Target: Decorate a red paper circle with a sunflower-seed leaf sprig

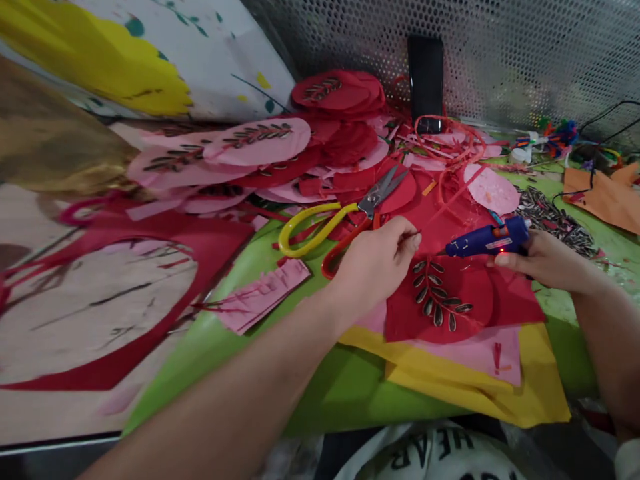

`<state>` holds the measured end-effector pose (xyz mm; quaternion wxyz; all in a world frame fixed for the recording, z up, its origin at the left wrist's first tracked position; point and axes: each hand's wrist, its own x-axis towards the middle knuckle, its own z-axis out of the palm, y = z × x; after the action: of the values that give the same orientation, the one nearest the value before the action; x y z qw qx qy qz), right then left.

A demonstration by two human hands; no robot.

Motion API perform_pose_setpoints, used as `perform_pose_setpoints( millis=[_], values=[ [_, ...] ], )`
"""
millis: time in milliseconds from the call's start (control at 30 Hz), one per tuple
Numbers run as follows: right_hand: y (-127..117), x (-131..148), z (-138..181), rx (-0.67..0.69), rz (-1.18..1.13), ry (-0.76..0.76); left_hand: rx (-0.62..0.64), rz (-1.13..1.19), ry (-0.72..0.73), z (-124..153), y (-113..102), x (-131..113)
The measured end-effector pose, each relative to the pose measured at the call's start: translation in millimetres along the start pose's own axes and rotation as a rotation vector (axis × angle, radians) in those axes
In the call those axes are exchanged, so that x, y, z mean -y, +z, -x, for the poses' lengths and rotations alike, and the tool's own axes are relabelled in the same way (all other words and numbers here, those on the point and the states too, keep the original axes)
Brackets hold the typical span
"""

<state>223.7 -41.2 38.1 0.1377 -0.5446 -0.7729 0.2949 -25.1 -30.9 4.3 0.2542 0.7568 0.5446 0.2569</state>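
My right hand [555, 263] grips a blue hot glue gun [485, 239] with a small red light lit. Its nozzle points left, close to the fingertips of my left hand [377, 260]. My left fingers are pinched together, with a thin dark red strip [419, 233] showing at their tips. Just below the nozzle lies a red paper oval [475, 283], bearing a branch of striped sunflower seeds [436, 293]. Beneath it are red, pink and yellow paper sheets [540, 387]. Scissors [320, 230] with yellow and orange-red handles lie open beside my left hand, partly hidden by it.
Pink and red paper ovals with seed branches [257, 141] are heaped behind. Loose sunflower seeds [553, 223] lie right of the glue gun. A black phone [426, 83] leans on the perforated metal panel [515, 60]. Fringed pink paper [265, 297] lies left; orange paper [607, 200] right.
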Motion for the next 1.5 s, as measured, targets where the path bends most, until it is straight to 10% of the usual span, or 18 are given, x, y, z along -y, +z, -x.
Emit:
perform_pose_setpoints(
  millis=[1500],
  values=[
    [4,11,-4,0.022,0.089,0.067,0.035,-0.103,-0.002,0,-4,-2]
  ],
)
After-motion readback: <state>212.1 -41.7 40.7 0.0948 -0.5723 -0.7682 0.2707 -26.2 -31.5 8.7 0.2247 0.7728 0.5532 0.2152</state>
